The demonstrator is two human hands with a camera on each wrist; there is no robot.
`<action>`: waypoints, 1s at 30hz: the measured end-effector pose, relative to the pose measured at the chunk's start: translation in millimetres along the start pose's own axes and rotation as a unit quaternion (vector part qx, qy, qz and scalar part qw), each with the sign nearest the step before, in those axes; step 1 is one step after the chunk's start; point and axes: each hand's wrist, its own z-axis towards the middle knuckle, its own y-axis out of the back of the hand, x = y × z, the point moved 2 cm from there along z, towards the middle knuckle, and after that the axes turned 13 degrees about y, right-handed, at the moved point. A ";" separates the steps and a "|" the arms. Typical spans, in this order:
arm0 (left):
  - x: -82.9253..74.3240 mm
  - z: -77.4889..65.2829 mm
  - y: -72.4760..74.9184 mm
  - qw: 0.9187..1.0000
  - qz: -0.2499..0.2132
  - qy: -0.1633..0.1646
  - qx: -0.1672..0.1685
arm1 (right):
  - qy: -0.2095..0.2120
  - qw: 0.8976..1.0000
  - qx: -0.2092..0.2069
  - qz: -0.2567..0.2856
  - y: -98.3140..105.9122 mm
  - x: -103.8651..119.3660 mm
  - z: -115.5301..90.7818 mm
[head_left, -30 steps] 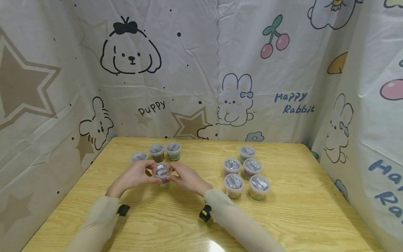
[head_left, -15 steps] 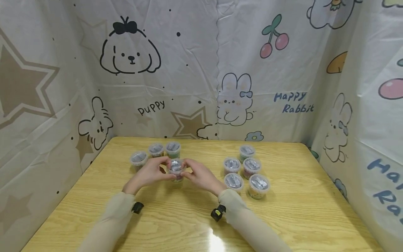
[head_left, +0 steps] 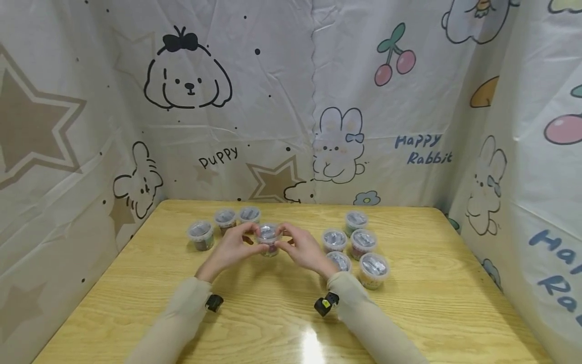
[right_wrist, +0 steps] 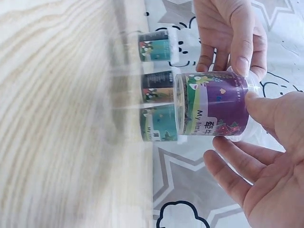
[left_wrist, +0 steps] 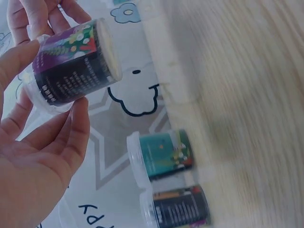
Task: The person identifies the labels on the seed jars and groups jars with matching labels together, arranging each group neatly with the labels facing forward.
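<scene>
A small clear plastic tub [head_left: 268, 233] with a lid and a purple label is held upright between both hands, off the table. My left hand [head_left: 233, 247] pinches its left side near the lid, thumb in front. On the opposite side my right hand [head_left: 303, 248] grips it likewise near the lid. Seen from the left wrist, the label [left_wrist: 66, 64] shows a dark panel of small print; from the right wrist, the label [right_wrist: 216, 102] shows purple and green with "My little" lettering. The tub's base hangs free of both hands.
Three similar lidded tubs, among them a left one [head_left: 201, 235], a brown one [head_left: 225, 218] and a teal one [left_wrist: 166, 154], stand behind the left hand. Several more, including a front tub [head_left: 374, 270], cluster at right. The wooden table [head_left: 254, 313] meets a printed curtain [head_left: 273, 91].
Both hands have carried the purple-labelled tub to the right and slightly farther back, away from the left group. The tub at far left has come fully into sight.
</scene>
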 end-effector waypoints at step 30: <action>-13.3 11.5 -12.8 0.988 -0.130 -0.003 0.079 | -0.102 0.978 -0.005 0.181 31.0 -12.0 -10.8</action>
